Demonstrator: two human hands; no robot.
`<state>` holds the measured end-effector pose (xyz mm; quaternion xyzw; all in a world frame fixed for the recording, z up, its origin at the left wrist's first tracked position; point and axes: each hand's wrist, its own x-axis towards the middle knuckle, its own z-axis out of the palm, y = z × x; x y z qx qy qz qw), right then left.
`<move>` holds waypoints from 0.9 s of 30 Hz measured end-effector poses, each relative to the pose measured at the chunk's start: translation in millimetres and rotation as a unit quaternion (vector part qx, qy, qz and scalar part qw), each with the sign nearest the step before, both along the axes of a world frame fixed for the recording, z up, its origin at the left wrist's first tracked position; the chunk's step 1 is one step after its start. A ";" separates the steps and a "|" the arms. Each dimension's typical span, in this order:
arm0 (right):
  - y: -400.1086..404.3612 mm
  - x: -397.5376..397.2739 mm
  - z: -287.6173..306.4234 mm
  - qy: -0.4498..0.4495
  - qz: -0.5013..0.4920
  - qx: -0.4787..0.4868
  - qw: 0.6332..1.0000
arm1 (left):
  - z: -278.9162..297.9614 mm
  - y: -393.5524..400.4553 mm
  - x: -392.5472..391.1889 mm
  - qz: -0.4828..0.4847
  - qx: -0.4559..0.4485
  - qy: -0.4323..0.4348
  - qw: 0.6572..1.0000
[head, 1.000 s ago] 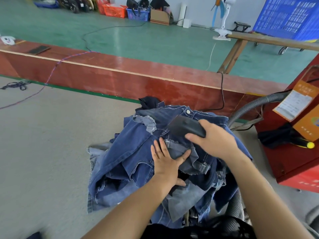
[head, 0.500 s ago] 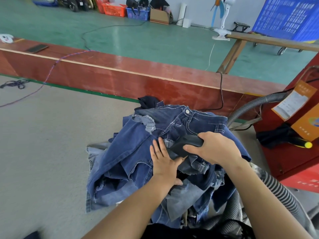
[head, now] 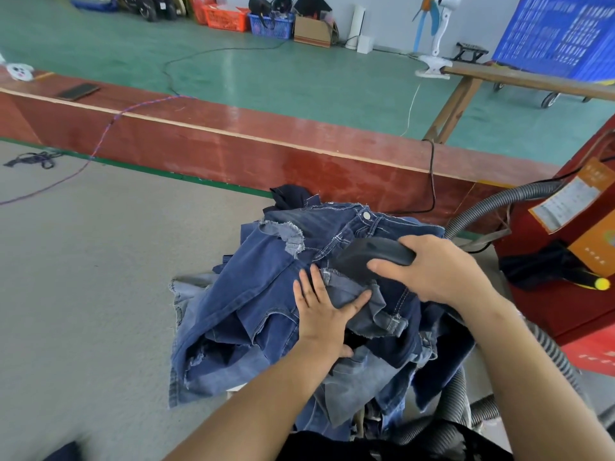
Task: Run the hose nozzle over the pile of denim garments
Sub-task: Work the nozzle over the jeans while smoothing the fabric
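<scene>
A pile of blue denim garments (head: 253, 294) lies on the grey table in front of me. My right hand (head: 432, 267) grips the black hose nozzle (head: 369, 254), which lies flat against the top pair of jeans near the waistband button. My left hand (head: 322, 311) presses flat on the denim just left of and below the nozzle, fingers spread. A grey ribbed hose (head: 552, 357) runs back from under my right forearm.
The grey table surface (head: 83, 294) stretches to the left. A red wooden ledge (head: 233, 144) borders the far edge, with a phone (head: 78, 92) on it. A red machine (head: 572, 287) with a ribbed hose (head: 492, 204) stands at the right. Cables cross the table's left part.
My right hand moved the nozzle toward me and then back away up the jeans toward the waistband. My left hand stayed pressed on the denim.
</scene>
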<state>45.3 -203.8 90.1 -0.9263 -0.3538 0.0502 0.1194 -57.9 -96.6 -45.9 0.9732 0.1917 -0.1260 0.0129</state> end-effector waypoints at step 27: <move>16.2 3.6 -28.0 0.000 0.063 -0.088 0.994 | -14.9 -10.3 -3.8 0.053 0.001 -0.019 0.998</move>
